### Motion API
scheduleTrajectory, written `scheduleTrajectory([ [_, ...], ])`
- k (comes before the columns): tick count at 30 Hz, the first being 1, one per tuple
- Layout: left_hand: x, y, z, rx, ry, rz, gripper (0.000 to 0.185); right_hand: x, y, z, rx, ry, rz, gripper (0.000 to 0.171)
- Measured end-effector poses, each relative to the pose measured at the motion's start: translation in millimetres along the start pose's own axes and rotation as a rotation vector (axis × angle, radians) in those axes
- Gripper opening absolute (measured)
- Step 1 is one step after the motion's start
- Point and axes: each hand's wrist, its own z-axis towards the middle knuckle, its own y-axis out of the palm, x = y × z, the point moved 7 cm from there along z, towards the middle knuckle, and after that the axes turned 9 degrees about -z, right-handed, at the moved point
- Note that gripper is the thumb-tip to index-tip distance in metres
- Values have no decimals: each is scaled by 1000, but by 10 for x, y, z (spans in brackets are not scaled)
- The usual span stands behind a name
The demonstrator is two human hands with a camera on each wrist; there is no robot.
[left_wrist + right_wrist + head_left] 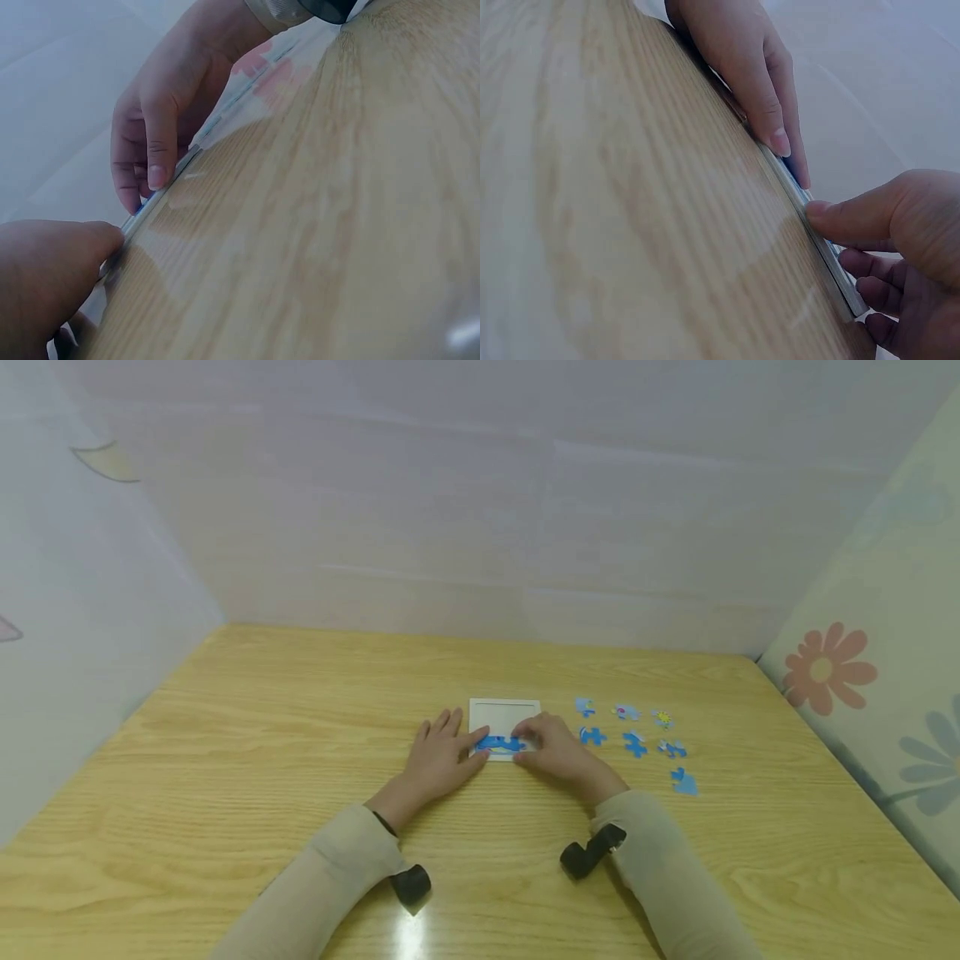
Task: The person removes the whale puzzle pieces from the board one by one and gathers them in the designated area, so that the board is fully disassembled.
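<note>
Two hands, left hand (437, 758) flat and right hand (553, 746) curled, press on the blue pieces (500, 744) in the white tray (504, 713), apparently to seat them.

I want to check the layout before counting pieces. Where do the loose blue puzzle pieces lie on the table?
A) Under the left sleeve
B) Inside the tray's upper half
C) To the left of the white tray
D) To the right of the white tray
D: the loose pieces lie on the table right of the white tray, beyond the right hand.
</note>
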Motion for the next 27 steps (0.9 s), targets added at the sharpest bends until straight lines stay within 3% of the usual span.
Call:
scheduleTrajectory([
  [7, 7, -13, -19, 10, 10, -10, 46, 8, 34, 19, -21, 50, 6, 33],
  [15, 19, -36, -40, 25, 15, -23, 46, 16, 44, 22, -12, 96, 88, 30],
  [27, 39, -36, -26, 22, 21, -27, 45, 7, 18, 7, -27, 78, 97, 30],
])
